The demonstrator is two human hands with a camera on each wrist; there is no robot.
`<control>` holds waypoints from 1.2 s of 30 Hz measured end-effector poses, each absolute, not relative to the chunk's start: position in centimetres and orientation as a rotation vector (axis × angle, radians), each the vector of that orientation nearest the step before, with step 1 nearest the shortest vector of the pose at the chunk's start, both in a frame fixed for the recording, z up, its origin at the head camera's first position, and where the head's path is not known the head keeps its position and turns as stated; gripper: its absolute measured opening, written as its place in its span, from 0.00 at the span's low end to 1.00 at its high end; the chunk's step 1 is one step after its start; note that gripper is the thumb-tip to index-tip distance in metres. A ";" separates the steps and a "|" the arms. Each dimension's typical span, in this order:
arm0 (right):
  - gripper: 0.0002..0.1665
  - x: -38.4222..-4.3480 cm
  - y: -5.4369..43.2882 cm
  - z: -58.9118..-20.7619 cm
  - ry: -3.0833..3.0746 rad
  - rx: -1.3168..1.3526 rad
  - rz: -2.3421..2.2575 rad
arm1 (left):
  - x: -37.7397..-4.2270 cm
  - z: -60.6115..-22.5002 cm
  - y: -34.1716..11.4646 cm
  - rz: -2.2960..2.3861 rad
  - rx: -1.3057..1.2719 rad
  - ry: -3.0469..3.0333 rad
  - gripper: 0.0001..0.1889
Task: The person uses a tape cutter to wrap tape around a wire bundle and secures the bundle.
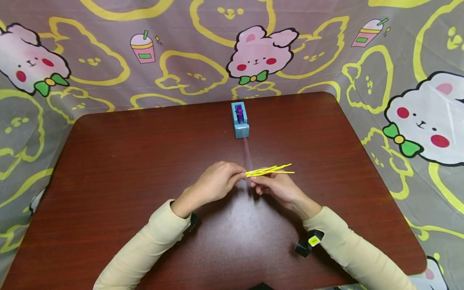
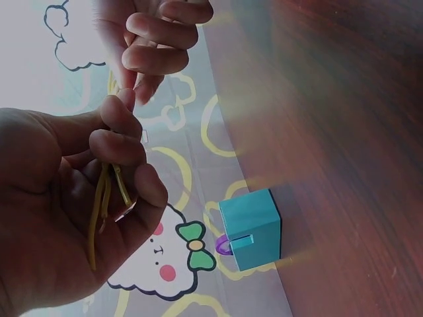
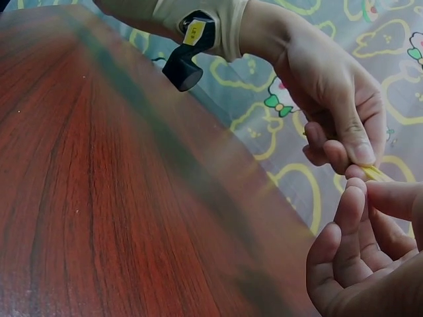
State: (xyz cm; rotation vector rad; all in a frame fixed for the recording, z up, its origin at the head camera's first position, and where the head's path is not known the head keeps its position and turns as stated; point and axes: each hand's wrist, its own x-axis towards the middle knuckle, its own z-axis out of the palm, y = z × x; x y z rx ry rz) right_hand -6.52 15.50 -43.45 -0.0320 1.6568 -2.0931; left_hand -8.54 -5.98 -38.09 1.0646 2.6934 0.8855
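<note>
Both hands hold a bundle of thin yellow wires (image 1: 272, 170) above the table, its loose ends fanning out to the right. The left hand (image 1: 217, 181) pinches the bundle's left end between thumb and fingers. In the left wrist view, several wire ends (image 2: 98, 211) hang down inside the left palm. The right hand (image 1: 280, 187) pinches the bundle with thumb and fingertips close beside the left. A clear strip of tape (image 1: 247, 149) runs from the blue tape dispenser (image 1: 240, 121) to the bundle. The dispenser carries a purple reel (image 1: 239, 113).
The dark reddish-brown table (image 1: 145, 153) has rounded far corners. A curtain (image 1: 203, 44) with cartoon animals surrounds it at the back and sides. A black wrist camera (image 1: 304, 246) projects below the right sleeve.
</note>
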 end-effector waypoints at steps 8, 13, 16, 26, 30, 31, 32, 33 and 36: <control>0.21 -6.7 15.4 -43.4 1.618 -0.018 -2.107 | -8.5 -38.2 -6.0 0.901 1.075 2.691 0.09; 0.19 -6.7 15.6 -43.6 1.620 -0.009 -2.077 | -8.5 -38.3 -6.0 0.911 1.082 2.689 0.09; 0.12 -6.5 15.8 -43.7 1.616 -0.009 -2.052 | -8.6 -38.4 -6.0 0.914 1.084 2.690 0.09; 0.05 -6.5 15.7 -43.2 1.553 -0.015 -2.068 | -8.6 -38.4 -6.0 0.912 1.092 2.686 0.08; 0.06 -6.6 15.7 -43.0 1.554 -0.015 -2.074 | -8.6 -38.4 -6.0 0.906 1.088 2.687 0.08; 0.07 -6.6 15.7 -43.0 1.555 -0.017 -2.073 | -8.6 -38.4 -6.1 0.904 1.087 2.688 0.08; 0.07 -6.7 15.7 -43.0 1.556 -0.020 -2.072 | -8.6 -38.4 -6.1 0.903 1.087 2.688 0.08; 0.08 -6.7 15.7 -43.0 1.558 -0.018 -2.071 | -8.6 -38.4 -6.1 0.902 1.086 2.687 0.08; 0.09 -6.7 15.8 -43.0 1.565 -0.020 -2.068 | -8.6 -38.5 -6.1 0.902 1.086 2.686 0.08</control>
